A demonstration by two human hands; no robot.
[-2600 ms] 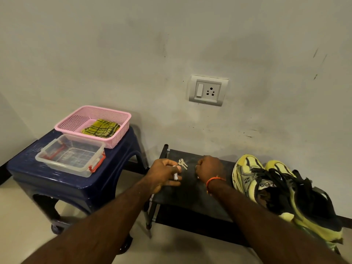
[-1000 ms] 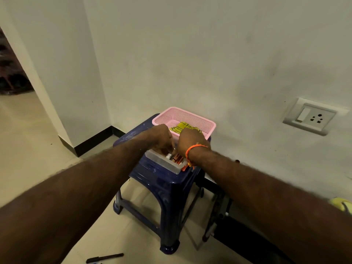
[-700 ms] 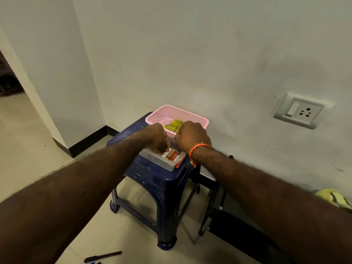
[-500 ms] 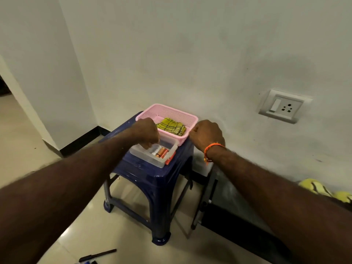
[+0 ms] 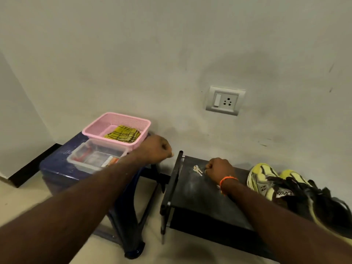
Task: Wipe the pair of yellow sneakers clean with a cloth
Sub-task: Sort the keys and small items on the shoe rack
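Both hands, left hand and right hand, are clenching on nothing visible; the cloth, lying limp and light, is inviting a fold-pinch, the sneakers a heel-collar grasp.

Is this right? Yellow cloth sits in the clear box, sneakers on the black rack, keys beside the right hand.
Not quite. The head view shows the yellow cloth in the pink basket, not the clear box. Sneakers on the black rack and keys beside the right hand are correct.

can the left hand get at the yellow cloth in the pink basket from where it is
Probably yes: the left hand hovers just right of the pink basket, whose top is open, and nothing covers the yellow cloth.
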